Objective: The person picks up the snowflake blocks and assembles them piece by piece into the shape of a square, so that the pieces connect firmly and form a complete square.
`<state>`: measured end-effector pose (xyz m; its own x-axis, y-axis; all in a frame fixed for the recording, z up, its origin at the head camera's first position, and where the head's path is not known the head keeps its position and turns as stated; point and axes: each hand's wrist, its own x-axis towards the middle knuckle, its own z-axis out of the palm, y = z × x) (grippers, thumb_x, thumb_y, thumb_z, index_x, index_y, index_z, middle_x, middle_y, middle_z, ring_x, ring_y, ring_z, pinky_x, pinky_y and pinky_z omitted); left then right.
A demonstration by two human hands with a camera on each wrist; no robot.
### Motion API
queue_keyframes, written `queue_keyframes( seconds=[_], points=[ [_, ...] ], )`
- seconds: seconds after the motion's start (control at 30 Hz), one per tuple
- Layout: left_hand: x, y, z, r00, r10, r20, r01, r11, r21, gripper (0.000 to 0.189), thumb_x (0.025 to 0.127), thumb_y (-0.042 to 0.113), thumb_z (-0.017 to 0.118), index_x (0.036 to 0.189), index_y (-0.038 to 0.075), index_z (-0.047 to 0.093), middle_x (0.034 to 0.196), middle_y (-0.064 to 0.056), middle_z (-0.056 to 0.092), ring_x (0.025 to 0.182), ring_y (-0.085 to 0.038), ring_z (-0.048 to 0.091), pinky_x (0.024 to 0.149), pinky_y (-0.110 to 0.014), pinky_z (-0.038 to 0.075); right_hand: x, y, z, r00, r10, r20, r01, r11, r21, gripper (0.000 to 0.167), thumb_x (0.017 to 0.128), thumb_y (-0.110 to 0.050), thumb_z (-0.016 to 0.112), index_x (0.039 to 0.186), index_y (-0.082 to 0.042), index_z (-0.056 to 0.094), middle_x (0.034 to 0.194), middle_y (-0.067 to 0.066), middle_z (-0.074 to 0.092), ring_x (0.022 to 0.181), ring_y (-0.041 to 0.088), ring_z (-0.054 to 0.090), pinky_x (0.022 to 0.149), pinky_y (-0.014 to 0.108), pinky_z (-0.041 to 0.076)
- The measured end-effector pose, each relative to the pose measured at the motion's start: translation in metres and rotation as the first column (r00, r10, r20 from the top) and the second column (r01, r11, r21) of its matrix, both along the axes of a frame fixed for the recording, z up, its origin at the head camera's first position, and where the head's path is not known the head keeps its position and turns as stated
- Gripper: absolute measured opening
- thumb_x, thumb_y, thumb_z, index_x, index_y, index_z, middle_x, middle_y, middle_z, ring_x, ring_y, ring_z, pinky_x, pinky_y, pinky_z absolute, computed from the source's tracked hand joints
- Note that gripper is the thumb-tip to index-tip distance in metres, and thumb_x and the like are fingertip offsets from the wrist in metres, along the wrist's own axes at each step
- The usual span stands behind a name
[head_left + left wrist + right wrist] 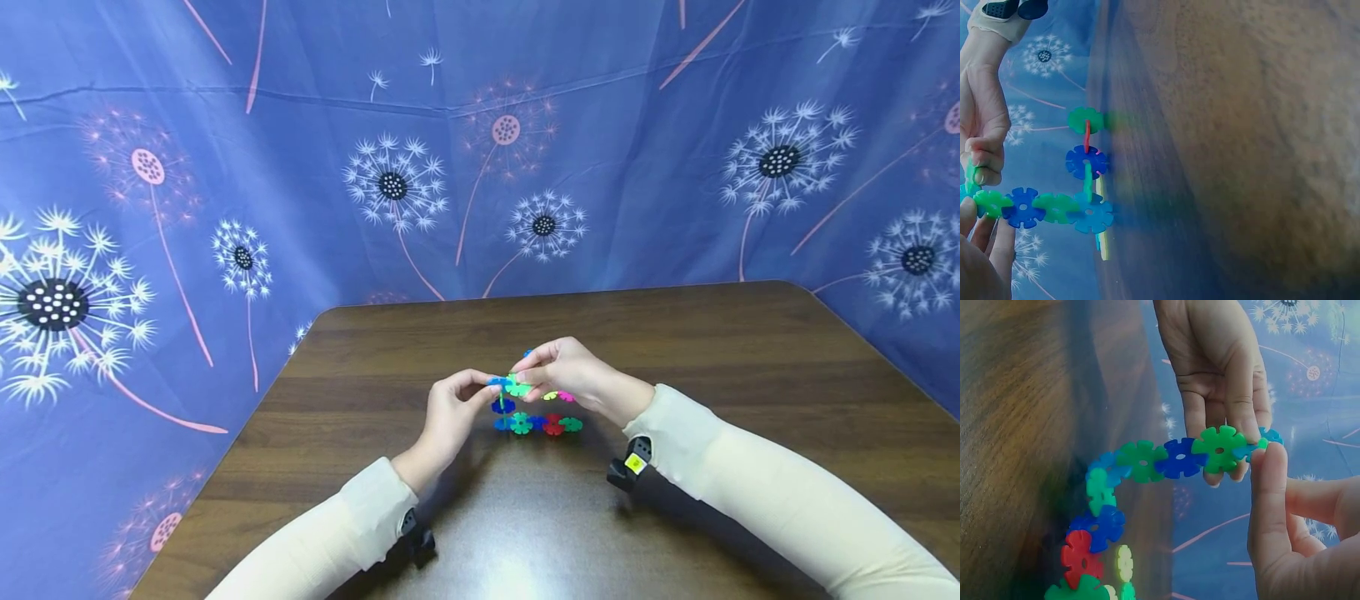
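Observation:
Flower-shaped interlocking plastic discs are joined into a row standing on the table, with an upright column (pixel 1024 207) of green and blue discs rising from its left end. My left hand (pixel 453 412) pinches the light blue disc (pixel 497 382) at the column's top between thumb and fingers. From the right, my right hand (pixel 573 375) pinches a light green disc (pixel 518 387) set against that blue one. Its fingertips partly cover the green disc in the right wrist view. Along the bottom row, a red disc (pixel 1082 557) sits between blue and green ones.
Behind the row, a yellow disc (pixel 551 395) and a pink disc (pixel 567 397) show under my right hand. The brown wooden table (pixel 360 358) ends at a blue dandelion-print cloth (pixel 300 183). Small black cameras (pixel 630 465) are strapped at both wrists.

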<state>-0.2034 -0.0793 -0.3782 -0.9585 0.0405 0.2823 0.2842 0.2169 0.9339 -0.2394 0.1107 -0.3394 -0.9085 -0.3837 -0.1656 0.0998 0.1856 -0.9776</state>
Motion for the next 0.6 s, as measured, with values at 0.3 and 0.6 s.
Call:
queue_keyframes(
  seconds=[0.3, 0.6],
  points=[
    [0.004, -0.003, 0.001, 0.993, -0.109, -0.039, 0.108, 0.994, -0.018, 0.016, 0.089, 0.001, 0.066, 0.105, -0.004, 0.067, 0.105, -0.02, 0.07, 0.093, -0.023, 0.068, 0.079, -0.022, 0.054, 0.0, 0.0, 0.001, 0.999, 0.032, -0.007, -0.032, 0.999, 0.006, 0.024, 0.088, -0.004, 0.069, 0.107, 0.01, 0.066, 0.097, 0.011, 0.071, 0.066, 0.016, 0.07, 0.079, 0.038, 0.058],
    [-0.006, 0.003, -0.005, 0.967, -0.255, -0.028, 0.254, 0.966, -0.042, 0.041, 0.086, 0.011, 0.073, 0.125, 0.005, 0.062, 0.117, -0.017, 0.069, 0.105, -0.032, 0.067, 0.086, -0.03, 0.056, -0.003, 0.006, 0.004, 1.0, 0.006, -0.004, -0.006, 0.999, -0.031, 0.024, 0.086, -0.003, 0.07, 0.105, 0.01, 0.064, 0.087, 0.005, 0.072, 0.067, 0.016, 0.07, 0.081, 0.041, 0.058]
  ],
)
